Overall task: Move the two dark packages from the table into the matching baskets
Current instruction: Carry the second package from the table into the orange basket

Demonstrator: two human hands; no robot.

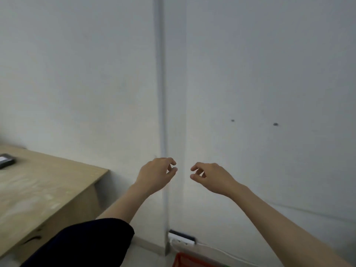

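Your left hand [157,173] and right hand [209,177] hang before the wall [77,74], fingers loosely curled, holding nothing. One dark package [5,160] lies on the table [48,189], far left. A red basket [187,261] shows below.

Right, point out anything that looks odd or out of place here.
Nothing looks spilled or damaged. Both hands, left and right, hang empty before the bare wall. One dark package lies on the table; only a red basket corner shows.

Pale wall [77,74], wooden table [48,189]
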